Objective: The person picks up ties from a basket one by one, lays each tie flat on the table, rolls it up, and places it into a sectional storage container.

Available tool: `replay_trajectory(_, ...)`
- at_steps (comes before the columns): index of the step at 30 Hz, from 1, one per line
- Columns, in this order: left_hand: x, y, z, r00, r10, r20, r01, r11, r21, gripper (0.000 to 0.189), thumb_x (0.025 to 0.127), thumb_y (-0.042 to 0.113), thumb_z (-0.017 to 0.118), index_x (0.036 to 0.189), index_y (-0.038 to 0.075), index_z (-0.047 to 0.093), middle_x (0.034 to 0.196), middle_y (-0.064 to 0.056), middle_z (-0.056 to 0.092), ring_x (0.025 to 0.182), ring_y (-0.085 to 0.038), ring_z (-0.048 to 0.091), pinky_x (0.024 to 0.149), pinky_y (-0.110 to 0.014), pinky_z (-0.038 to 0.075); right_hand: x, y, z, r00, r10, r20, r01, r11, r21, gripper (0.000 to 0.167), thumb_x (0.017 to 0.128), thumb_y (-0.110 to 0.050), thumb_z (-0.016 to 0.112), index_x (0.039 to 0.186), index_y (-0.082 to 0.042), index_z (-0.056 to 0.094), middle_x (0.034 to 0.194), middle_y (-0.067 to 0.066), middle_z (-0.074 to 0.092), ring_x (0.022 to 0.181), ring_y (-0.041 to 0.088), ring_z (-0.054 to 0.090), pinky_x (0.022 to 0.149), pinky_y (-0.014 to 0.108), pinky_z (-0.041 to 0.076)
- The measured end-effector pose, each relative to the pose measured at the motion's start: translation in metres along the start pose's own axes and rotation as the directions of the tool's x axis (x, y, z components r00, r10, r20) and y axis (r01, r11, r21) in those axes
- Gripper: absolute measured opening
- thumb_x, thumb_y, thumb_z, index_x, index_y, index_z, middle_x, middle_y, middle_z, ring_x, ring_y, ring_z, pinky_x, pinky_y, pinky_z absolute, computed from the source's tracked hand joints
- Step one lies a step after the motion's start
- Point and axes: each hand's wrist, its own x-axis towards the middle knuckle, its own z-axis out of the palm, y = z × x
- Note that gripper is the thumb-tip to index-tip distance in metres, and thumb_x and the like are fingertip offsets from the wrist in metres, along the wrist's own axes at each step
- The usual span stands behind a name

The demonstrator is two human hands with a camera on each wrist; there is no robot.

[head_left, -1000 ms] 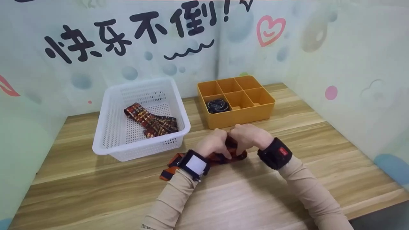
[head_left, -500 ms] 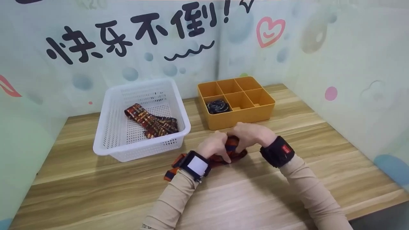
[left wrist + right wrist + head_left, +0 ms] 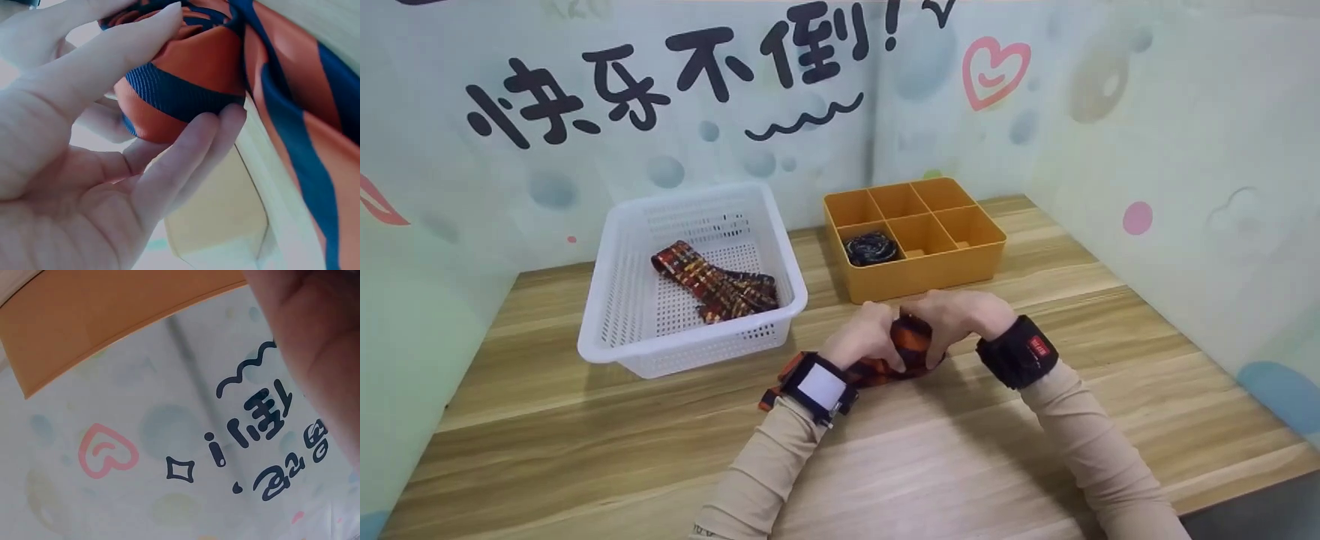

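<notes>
An orange and navy striped necktie (image 3: 913,343) is partly rolled up on the table in front of the orange box. My left hand (image 3: 864,334) holds the roll from the left; in the left wrist view its thumb lies on the coiled top and its fingers (image 3: 180,152) curl round the side. From the right, my right hand (image 3: 960,319) grips the same roll with thumb and fingers. The tie's loose tail (image 3: 304,112) runs off beside the roll, passing under my left wrist in the head view. Only part of the right hand (image 3: 320,343) shows in the right wrist view.
A white plastic basket (image 3: 690,358) at the left holds a brown and red patterned necktie (image 3: 712,285). Behind my hands stands an orange divided box (image 3: 930,279), with a dark rolled necktie (image 3: 871,248) in its front left compartment. Printed walls close off the back and sides.
The tie's tail has been drawn to the right under my left wrist, so less of it sticks out. My right hand has shifted slightly right, and more of the roll shows between the hands.
</notes>
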Motion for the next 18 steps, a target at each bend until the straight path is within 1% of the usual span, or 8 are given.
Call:
replay_trajectory(2,0.0,-0.001,-0.001,1.0,-0.013,0.021,0.013,1.0,0.021,0.052,0.057,0.01,0.089,0.102,0.0,0.066,0.1,-0.012,0.07,0.085,-0.02,0.061,0.078,-0.028,0.052,0.001,0.0,0.0,1.0,-0.018,-0.015,0.018,1.0,-0.002,0.048,0.064,-0.018,0.083,0.104,-0.009,0.059,0.098,0.009,0.067,0.087,0.022,0.062,0.077,0.034,0.052)
replay_trajectory(4,-0.001,-0.002,-0.002,0.999,-0.017,0.044,0.015,0.999,0.041,0.057,0.057,0.011,0.089,0.107,-0.001,0.063,0.105,-0.013,0.068,0.09,-0.022,0.061,0.083,-0.031,0.052,0.003,-0.001,-0.001,0.999,-0.028,-0.038,0.026,0.999,-0.028,0.042,0.066,-0.017,0.081,0.102,-0.009,0.061,0.096,0.01,0.069,0.083,0.022,0.063,0.074,0.034,0.053)
replay_trajectory(7,-0.002,-0.001,-0.004,0.998,0.0,0.068,-0.004,0.998,0.055,0.058,0.06,0.016,0.088,0.109,0.001,0.062,0.107,-0.012,0.068,0.095,-0.022,0.061,0.087,-0.032,0.051,0.005,-0.006,-0.001,0.998,0.001,-0.06,-0.005,0.998,-0.068,0.038,0.066,-0.016,0.079,0.101,-0.009,0.064,0.091,0.009,0.069,0.078,0.02,0.062,0.07,0.033,0.053)
replay_trajectory(11,-0.004,0.002,-0.008,0.997,0.025,0.07,-0.028,0.999,0.041,0.048,0.065,0.027,0.086,0.102,0.003,0.066,0.101,-0.011,0.07,0.089,-0.019,0.06,0.082,-0.03,0.051,0.004,-0.012,0.0,0.994,0.053,-0.092,-0.064,0.992,-0.111,0.038,0.063,-0.024,0.082,0.095,-0.01,0.066,0.083,0.006,0.068,0.071,0.018,0.059,0.062,0.03,0.05)
replay_trajectory(13,-0.004,0.002,-0.009,0.998,0.023,0.057,-0.024,0.999,0.02,0.046,0.065,0.028,0.086,0.099,0.003,0.066,0.099,-0.011,0.07,0.085,-0.017,0.058,0.077,-0.028,0.05,0.003,-0.013,0.0,0.993,0.07,-0.094,-0.081,0.991,-0.11,0.036,0.063,-0.025,0.082,0.091,-0.011,0.066,0.08,0.005,0.067,0.068,0.017,0.058,0.058,0.028,0.047)
replay_trajectory(14,-0.003,0.002,-0.008,0.999,0.023,0.05,-0.023,1.0,0.01,0.046,0.065,0.026,0.086,0.099,0.003,0.066,0.099,-0.011,0.07,0.085,-0.017,0.058,0.077,-0.028,0.05,0.003,-0.014,0.0,0.993,0.08,-0.085,-0.089,0.991,-0.105,0.034,0.063,-0.024,0.082,0.09,-0.01,0.066,0.079,0.005,0.067,0.067,0.017,0.057,0.057,0.027,0.047)
replay_trajectory(16,-0.002,0.0,-0.007,0.999,0.011,0.037,-0.011,1.0,-0.018,0.046,0.062,0.021,0.087,0.1,0.003,0.067,0.099,-0.012,0.07,0.085,-0.017,0.057,0.077,-0.028,0.05,0.002,-0.013,-0.001,0.994,0.092,-0.06,-0.098,0.991,-0.093,0.037,0.065,-0.024,0.081,0.094,-0.009,0.064,0.084,0.007,0.066,0.071,0.018,0.059,0.06,0.029,0.049)
replay_trajectory(18,-0.001,-0.002,-0.006,0.999,-0.003,0.032,0.005,0.999,-0.043,0.048,0.06,0.015,0.088,0.101,0.001,0.067,0.1,-0.013,0.069,0.085,-0.019,0.057,0.078,-0.029,0.05,0.001,-0.012,-0.001,0.996,0.09,-0.028,-0.091,0.994,-0.063,0.044,0.066,-0.024,0.081,0.101,-0.007,0.061,0.091,0.009,0.066,0.079,0.021,0.06,0.068,0.033,0.052)
